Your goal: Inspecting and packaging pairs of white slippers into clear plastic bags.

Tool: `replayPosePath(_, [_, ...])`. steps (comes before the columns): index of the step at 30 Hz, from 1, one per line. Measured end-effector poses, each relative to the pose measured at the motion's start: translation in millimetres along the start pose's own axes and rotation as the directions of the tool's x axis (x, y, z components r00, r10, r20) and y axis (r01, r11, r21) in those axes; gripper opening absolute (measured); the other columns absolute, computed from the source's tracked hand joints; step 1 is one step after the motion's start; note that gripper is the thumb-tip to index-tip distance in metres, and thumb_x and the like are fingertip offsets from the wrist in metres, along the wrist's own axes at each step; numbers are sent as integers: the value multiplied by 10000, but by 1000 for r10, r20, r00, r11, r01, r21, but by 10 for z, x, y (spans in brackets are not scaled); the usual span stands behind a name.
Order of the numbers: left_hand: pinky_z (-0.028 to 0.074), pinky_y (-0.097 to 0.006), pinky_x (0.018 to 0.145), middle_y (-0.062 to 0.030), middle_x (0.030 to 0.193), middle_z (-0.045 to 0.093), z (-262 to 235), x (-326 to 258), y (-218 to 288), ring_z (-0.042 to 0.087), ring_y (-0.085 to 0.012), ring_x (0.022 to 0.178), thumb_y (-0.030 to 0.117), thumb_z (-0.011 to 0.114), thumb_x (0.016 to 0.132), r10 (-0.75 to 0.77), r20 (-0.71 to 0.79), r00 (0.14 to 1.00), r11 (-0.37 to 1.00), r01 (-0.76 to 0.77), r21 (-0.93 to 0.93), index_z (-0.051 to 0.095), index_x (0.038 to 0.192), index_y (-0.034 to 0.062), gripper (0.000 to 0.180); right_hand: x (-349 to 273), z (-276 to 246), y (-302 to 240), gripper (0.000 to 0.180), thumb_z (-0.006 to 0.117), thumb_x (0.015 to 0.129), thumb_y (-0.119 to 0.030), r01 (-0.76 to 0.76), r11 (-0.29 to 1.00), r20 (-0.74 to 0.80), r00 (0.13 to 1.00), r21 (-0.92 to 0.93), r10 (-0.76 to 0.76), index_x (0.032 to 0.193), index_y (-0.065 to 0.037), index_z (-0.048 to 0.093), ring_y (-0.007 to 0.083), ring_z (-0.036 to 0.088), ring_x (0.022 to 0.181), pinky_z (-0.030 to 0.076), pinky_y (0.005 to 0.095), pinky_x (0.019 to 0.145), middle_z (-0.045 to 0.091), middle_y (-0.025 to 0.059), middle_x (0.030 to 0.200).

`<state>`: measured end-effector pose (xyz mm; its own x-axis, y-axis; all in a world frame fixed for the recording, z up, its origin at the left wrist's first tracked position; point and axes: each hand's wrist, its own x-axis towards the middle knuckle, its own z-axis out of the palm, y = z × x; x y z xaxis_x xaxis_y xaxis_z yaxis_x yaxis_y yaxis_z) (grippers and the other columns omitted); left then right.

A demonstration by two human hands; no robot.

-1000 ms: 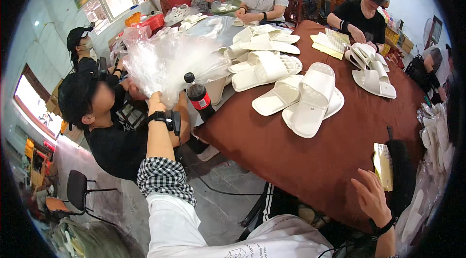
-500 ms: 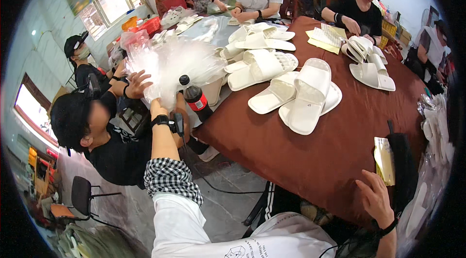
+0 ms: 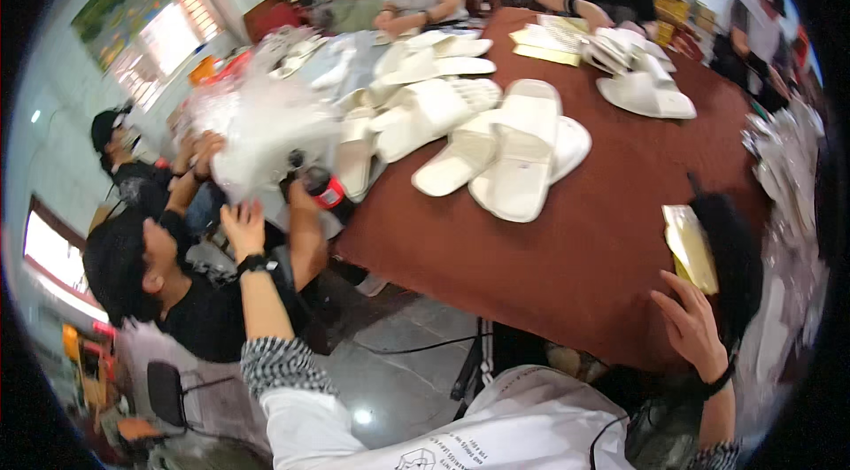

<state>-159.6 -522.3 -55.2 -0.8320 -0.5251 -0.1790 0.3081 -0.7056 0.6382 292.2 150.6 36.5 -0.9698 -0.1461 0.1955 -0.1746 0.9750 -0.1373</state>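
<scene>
My left hand (image 3: 242, 227) reaches out to the left with its fingers apart, just below a bundle of clear plastic bags (image 3: 274, 129). A seated co-worker in black has a hand (image 3: 206, 154) at the bundle's left side. The bags are smeared by motion; whether my fingertips touch them, I cannot tell. At the table's near right edge, my right hand (image 3: 692, 328) is open and holds nothing, its fingers close to a yellow and white paper pad (image 3: 689, 249). White slippers (image 3: 518, 151) lie in a pile on the brown-covered table (image 3: 611, 231).
Beside the bags stands a dark bottle with a red label (image 3: 323, 187). More white slippers (image 3: 646, 85) and yellow papers (image 3: 549, 41) lie farther back, by a co-worker in black. Bagged items (image 3: 784, 196) hang along the right. A chair (image 3: 168, 392) stands at lower left.
My left hand has drawn down and left from the bag bundle, its fingers now showing. The co-worker's hand and the bags have moved left. My view has shifted; my right hand stays open.
</scene>
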Motion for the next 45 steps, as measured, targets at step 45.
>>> replayPosePath(45, [522,-421,855,-128,1021,717,1193,-5255,-2402,653,-332,966,-34,643,849,-433,901,4,626,-718,304,709,993,14,166,-2267,-2300,4355,895,792,803,-299,-939,342,-929,100,30,356,1540,-17,368,389,508,1330,408,431,1112,490,264,1481])
